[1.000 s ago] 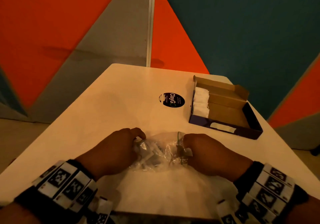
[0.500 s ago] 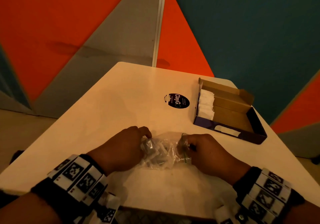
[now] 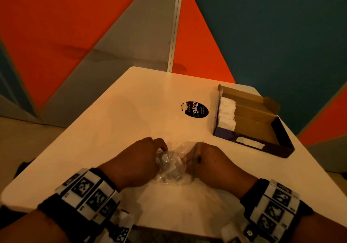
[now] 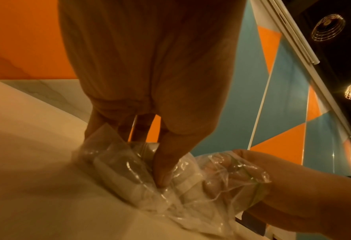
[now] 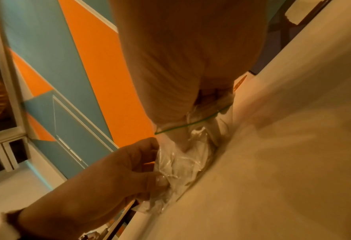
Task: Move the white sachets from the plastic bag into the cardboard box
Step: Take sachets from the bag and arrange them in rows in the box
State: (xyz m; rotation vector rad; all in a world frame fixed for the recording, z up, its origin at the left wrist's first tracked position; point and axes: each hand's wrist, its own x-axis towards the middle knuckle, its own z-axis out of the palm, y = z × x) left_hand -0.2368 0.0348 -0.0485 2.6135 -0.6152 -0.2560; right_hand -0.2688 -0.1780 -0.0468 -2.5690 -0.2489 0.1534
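Observation:
A clear plastic bag (image 3: 171,175) with a green zip line lies near the table's front edge, between my hands. My left hand (image 3: 163,149) pinches its closed end, thumb (image 4: 162,178) pressing the film down. Inside the bag's mouth is my right hand (image 3: 193,156), fingers curled on the white sachets (image 4: 187,185) in there; the green line wraps round it (image 5: 191,138). The open cardboard box (image 3: 283,135) stands at the far right, with white sachets (image 3: 228,113) stacked at its left end.
A round black sticker (image 3: 195,109) lies on the white table (image 3: 131,111) just left of the box. Orange, grey and teal wall panels stand behind the table. The table's right edge runs close past the box.
My right hand has pushed from the bag's mouth deeper into the bag. The bag has bunched up shorter between the hands. The left hand keeps its grip.

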